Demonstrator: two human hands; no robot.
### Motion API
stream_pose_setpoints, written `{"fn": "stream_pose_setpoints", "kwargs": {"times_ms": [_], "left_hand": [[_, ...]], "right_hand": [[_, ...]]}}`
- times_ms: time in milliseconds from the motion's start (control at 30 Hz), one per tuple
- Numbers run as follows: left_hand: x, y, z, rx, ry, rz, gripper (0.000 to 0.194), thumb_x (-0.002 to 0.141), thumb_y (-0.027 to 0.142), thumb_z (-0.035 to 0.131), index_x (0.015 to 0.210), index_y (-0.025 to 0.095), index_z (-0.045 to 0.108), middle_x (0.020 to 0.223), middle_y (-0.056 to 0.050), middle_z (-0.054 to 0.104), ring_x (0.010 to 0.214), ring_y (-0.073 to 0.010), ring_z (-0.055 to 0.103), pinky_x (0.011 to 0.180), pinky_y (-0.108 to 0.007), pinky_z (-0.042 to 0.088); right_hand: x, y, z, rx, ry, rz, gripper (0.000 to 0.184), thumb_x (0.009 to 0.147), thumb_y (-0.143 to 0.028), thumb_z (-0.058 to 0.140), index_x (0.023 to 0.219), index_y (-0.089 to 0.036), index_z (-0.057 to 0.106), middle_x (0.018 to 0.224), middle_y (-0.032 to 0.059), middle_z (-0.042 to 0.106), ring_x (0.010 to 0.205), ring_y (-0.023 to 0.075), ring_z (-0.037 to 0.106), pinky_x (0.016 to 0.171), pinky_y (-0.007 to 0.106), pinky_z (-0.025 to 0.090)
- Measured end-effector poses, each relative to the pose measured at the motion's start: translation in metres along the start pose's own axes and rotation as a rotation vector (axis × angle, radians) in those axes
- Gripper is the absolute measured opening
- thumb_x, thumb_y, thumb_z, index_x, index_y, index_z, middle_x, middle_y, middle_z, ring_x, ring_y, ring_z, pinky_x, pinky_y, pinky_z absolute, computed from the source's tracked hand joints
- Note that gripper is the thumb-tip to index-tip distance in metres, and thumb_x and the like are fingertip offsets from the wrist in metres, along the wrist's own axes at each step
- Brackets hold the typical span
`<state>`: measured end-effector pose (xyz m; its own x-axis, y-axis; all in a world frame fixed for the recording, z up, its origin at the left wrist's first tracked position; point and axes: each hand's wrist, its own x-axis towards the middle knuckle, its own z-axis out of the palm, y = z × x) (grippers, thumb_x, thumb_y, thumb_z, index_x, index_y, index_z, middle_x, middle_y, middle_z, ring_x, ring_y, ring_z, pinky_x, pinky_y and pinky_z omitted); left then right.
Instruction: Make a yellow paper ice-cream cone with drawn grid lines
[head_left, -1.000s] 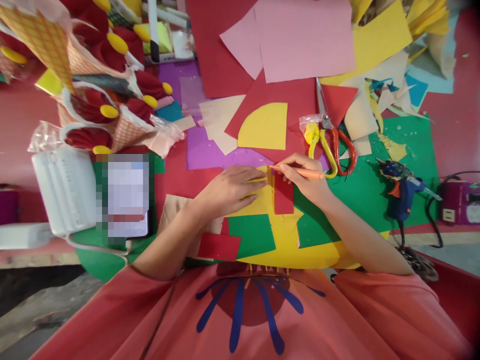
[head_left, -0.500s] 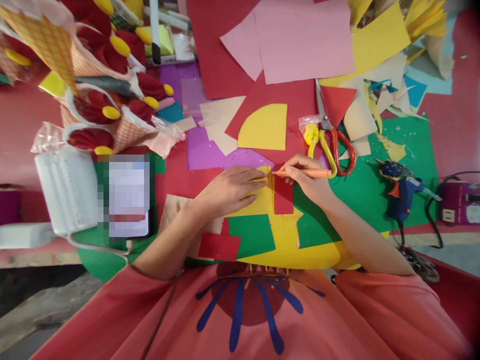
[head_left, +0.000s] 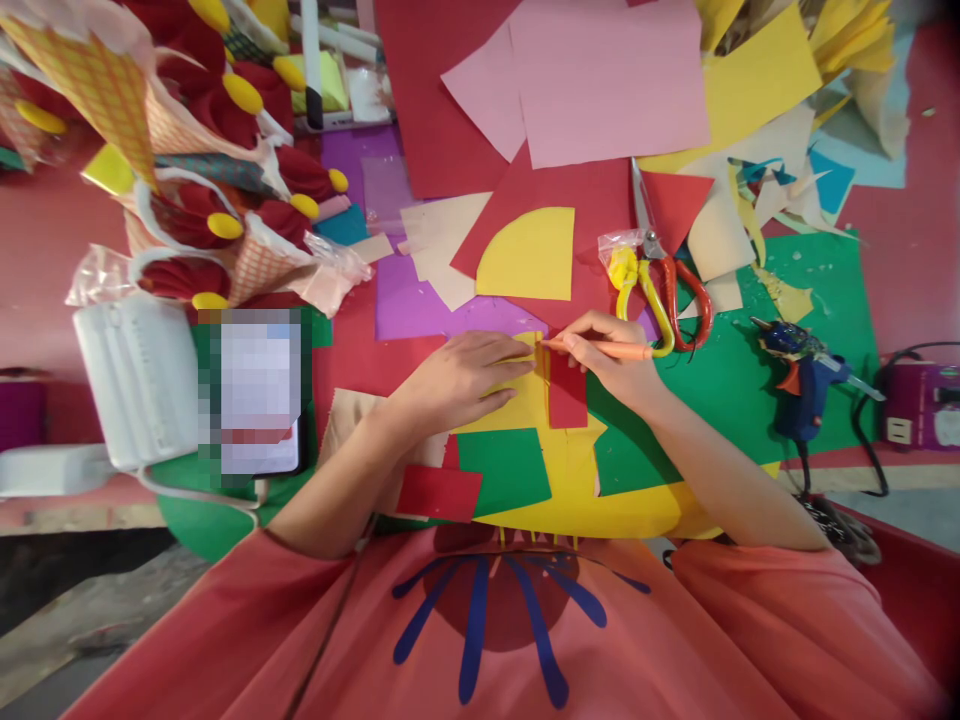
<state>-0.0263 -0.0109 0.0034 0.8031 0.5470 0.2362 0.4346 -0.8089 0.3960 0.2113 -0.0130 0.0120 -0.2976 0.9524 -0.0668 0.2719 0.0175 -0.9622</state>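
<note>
Orange pen [head_left: 626, 350], pinched by right hand [head_left: 616, 368], has shifted leftward; left hand [head_left: 466, 378] lies flat on yellow paper [head_left: 521, 408].

Soft light, stretched edges

Moderate, diffuse light leaves soft shadows on the green paper [head_left: 720, 400]; plastic wrap [head_left: 341, 270] glints. The margins are stretched and blurred, the upper right corner darkens, and coarse pixels cover the phone [head_left: 259, 390].

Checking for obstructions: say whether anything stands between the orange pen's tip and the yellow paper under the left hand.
Nothing visible does. The right hand holds the orange pen, its tip by the right edge of the yellow paper; the scissors lie near the pen's back end.
</note>
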Motion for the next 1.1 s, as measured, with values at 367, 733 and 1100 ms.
{"fn": "stream_pose_setpoints", "kwargs": {"times_ms": [367, 733, 1100], "left_hand": [[-0.0007, 0.0015, 0.0005, -0.012, 0.013, -0.027, 0.027, 0.095, 0.026, 0.050, 0.115, 0.014, 0.064, 0.119, -0.011, 0.067, 0.109, -0.0226, 0.064, 0.093, -0.036, 0.053], [-0.0021, 0.0005, 0.0016, -0.035, -0.008, -0.049, 0.028, 0.095, 0.026, 0.050, 0.117, 0.015, 0.063, 0.122, -0.012, 0.066, 0.112, -0.0229, 0.063, 0.094, -0.037, 0.052], [-0.0014, -0.0009, 0.0016, -0.004, 0.029, -0.053, 0.032, 0.097, 0.027, 0.047, 0.121, 0.013, 0.062, 0.123, -0.013, 0.066, 0.113, -0.0243, 0.063, 0.094, -0.039, 0.053]], "right_hand": [[-0.0006, 0.0015, -0.0009, -0.011, -0.003, -0.031, 0.019, 0.085, -0.030, 0.060, 0.072, -0.016, 0.064, 0.061, -0.0017, 0.063, 0.054, 0.0086, 0.056, 0.051, 0.021, 0.041], [-0.0026, 0.0048, -0.0002, 0.046, 0.024, 0.001, 0.022, 0.088, -0.034, 0.060, 0.076, -0.016, 0.064, 0.057, -0.0029, 0.060, 0.051, 0.0077, 0.057, 0.049, 0.020, 0.042], [-0.0042, 0.0047, 0.0007, 0.015, -0.007, 0.013, 0.022, 0.088, -0.036, 0.060, 0.080, -0.016, 0.064, 0.062, -0.0019, 0.062, 0.055, 0.0081, 0.058, 0.051, 0.020, 0.043]]}}
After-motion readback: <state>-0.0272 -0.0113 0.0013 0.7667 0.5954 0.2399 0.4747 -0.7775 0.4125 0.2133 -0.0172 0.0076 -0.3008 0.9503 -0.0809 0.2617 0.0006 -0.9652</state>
